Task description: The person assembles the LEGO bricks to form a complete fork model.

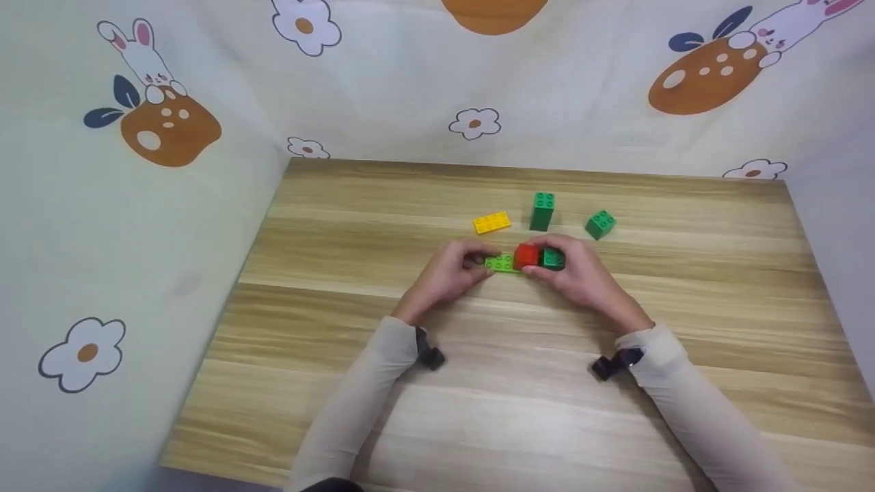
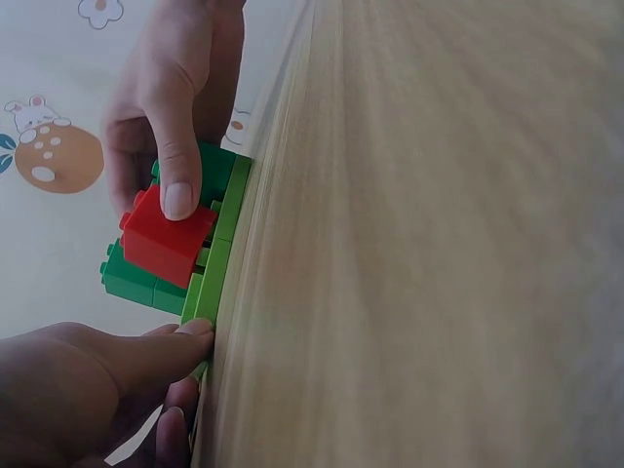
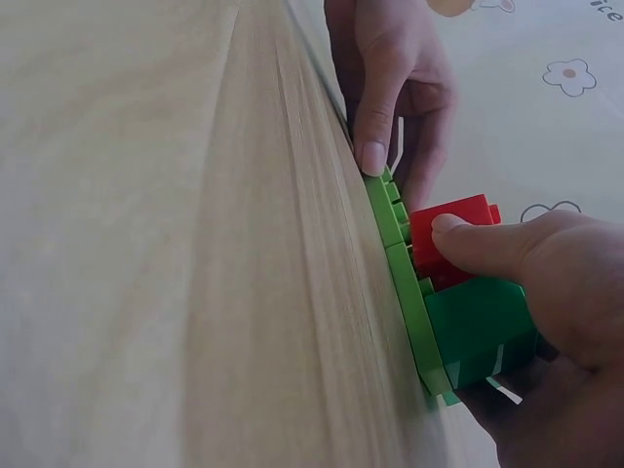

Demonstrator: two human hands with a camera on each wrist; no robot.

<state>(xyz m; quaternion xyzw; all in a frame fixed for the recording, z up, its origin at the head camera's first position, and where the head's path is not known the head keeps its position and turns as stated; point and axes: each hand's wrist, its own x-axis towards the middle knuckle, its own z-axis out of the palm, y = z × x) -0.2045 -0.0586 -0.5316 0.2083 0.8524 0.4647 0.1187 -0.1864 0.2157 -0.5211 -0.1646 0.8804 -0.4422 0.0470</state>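
Light green plates (image 1: 500, 263), with a seam between two pieces, lie flat on the table. My left hand (image 1: 451, 270) pinches their left end between thumb and fingers. At the right end stands a dark green brick (image 3: 478, 327). Beside it, my right hand (image 1: 577, 270) grips a red brick (image 1: 526, 255), with the thumb on its near side in the right wrist view. The red brick (image 2: 168, 237) is over the plate studs; whether it is fully pressed down I cannot tell. The right palm and fingers partly cover the dark green brick.
Behind the hands on the wooden table (image 1: 328, 239) lie a yellow plate (image 1: 491, 222), a tall green stack (image 1: 542, 212) and a green brick (image 1: 601, 224). Patterned cloth (image 1: 383, 89) hangs at the back and sides.
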